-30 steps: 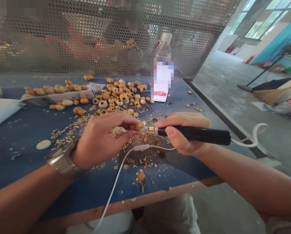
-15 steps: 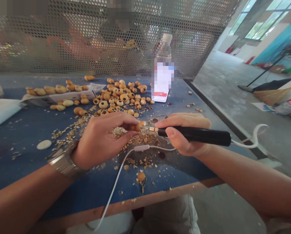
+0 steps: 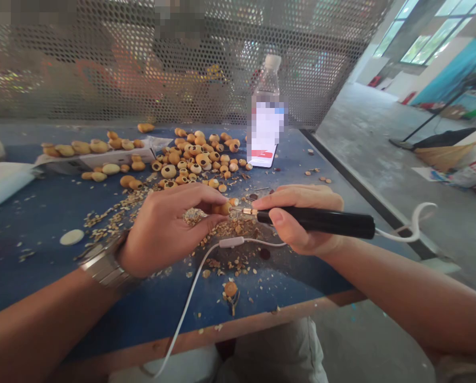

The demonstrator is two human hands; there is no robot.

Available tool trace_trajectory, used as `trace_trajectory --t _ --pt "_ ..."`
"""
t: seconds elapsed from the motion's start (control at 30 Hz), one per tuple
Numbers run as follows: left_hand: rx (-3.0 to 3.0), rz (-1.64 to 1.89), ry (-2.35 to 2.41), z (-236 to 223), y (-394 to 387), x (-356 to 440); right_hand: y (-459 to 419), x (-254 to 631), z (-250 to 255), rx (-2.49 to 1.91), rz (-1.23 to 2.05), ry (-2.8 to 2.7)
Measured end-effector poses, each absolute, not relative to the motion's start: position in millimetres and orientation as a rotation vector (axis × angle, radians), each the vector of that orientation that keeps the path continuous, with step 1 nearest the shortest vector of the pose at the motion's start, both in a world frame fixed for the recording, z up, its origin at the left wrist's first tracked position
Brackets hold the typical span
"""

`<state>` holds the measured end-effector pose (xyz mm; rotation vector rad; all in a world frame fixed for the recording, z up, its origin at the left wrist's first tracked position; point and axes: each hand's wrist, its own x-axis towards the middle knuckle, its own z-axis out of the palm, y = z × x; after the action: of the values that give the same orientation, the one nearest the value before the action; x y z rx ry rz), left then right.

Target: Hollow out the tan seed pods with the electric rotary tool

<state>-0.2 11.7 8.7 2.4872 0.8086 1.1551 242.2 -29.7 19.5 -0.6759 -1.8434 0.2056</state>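
Observation:
Between the thumb and fingers of my left hand [image 3: 174, 229] is a small tan gourd [image 3: 221, 208], partly hidden by the fingertips. My right hand [image 3: 308, 221] is closed around a black rotary tool [image 3: 334, 222], held like a pen. Its thin metal bit meets the right side of the gourd; whether the tip is inside a hole I cannot tell. A white cord [image 3: 416, 229] leaves the tool's back end. Below the hands, a small white inline switch [image 3: 231, 242] sits on a white cord. Seeds and shell crumbs [image 3: 238, 229] lie under the gourd.
Many small gourds [image 3: 202, 159], several with cut holes, are heaped behind my hands. More gourds rest on a flat carton [image 3: 90, 159] at left. A phone [image 3: 264, 138] leans on a clear bottle [image 3: 268, 80]. Perforated metal mesh [image 3: 122, 69] stands behind the blue table [image 3: 114, 319].
The tool and my right hand have shifted very slightly left. My left hand and the gourd stay almost in place.

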Motion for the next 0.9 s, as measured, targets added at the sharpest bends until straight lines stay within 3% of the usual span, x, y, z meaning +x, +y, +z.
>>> trace_trajectory --t 0.9 --pt "2.491 1.137 0.811 10.0 10.6 -0.2 -30.1 241.7 19.5 -0.700 0.194 -1.846"
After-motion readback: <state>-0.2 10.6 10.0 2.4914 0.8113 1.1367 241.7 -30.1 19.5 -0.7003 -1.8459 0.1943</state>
